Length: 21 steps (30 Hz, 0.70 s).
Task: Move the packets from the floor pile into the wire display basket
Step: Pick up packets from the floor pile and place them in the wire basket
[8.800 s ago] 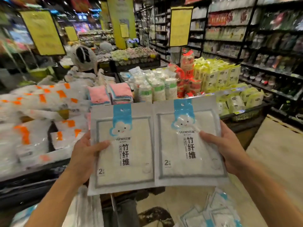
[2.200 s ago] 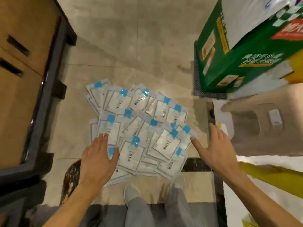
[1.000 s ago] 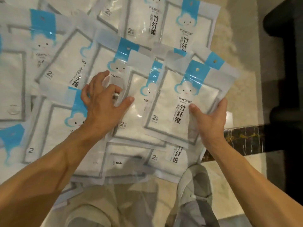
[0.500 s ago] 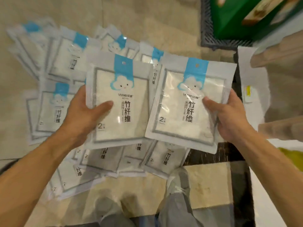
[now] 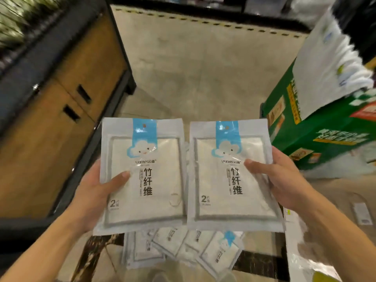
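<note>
I hold two flat white packets with blue cloud labels side by side in front of me. My left hand [image 5: 97,192] grips the left packet [image 5: 154,180] at its left edge, thumb on the front. My right hand [image 5: 280,180] grips the right packet [image 5: 227,190] at its right edge, thumb across the front. Below them the floor pile of packets [image 5: 183,247] shows only in part, several overlapping. The wire display basket is out of view.
A wooden display stand with a dark frame [image 5: 61,110] runs along the left. A green carton [image 5: 317,135] with white goods on top stands at the right. Beige floor tiles [image 5: 203,68] stretch ahead between them.
Both packets have come up off the pile and sit level in front of me. My view has tilted up from the floor toward the aisle.
</note>
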### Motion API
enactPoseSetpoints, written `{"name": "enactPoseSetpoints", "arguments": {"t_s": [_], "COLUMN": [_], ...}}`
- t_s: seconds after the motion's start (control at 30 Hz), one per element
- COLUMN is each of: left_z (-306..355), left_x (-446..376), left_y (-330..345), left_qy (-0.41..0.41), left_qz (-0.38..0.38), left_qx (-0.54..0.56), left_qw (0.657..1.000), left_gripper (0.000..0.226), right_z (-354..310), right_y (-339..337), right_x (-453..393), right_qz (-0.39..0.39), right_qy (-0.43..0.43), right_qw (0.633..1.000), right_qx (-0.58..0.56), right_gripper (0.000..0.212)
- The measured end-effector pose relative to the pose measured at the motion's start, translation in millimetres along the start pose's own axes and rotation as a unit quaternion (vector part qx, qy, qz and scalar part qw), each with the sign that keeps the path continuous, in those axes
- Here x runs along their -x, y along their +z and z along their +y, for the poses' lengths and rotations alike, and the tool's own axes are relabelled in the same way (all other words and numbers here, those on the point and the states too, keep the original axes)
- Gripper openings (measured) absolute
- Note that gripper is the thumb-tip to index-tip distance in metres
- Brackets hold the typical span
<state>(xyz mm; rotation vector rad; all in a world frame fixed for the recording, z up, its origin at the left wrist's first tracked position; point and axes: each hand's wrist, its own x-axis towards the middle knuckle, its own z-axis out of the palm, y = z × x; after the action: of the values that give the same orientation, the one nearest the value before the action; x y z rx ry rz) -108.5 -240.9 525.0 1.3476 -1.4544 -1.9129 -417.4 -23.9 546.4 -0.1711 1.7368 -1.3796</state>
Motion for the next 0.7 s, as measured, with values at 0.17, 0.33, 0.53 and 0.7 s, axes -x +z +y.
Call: {"name": "enactPoseSetpoints", "arguments": {"t_s": [0.17,0.33,0.53,0.7], "left_z": [109.3,173.7,204.5,202.4], "left_x": [98.0,207.2,334.6,430.8], "left_y": [-68.7,-132.9,-195.4,-212.7], "left_qy": [0.022,0.063,0.117,0.142], "left_qz": [0.045,0.108,0.202,0.288], "left_qx": [0.033,0.091,0.14,0.159], "left_qw": [0.998,0.988,0.962,0.933], "left_gripper": [0.045,0.046,0.068,0.074], "right_z": [-115.3,-197.9,-248.5,-263.7], "right_y": [63.0,135.6,211.4,264.1], "right_x": [83.4,169.5,245.7,290.3], "right_qz": [-0.086,-0.162,-0.259,-0.351], "right_qy": [-0.015,-0.06,-0.105,-0.114], "right_qw": [0.995,0.983,0.957,0.926], "right_qx": [0.041,0.065,0.076,0.081], "right_gripper": [0.043,0.041,0.043,0.044]}}
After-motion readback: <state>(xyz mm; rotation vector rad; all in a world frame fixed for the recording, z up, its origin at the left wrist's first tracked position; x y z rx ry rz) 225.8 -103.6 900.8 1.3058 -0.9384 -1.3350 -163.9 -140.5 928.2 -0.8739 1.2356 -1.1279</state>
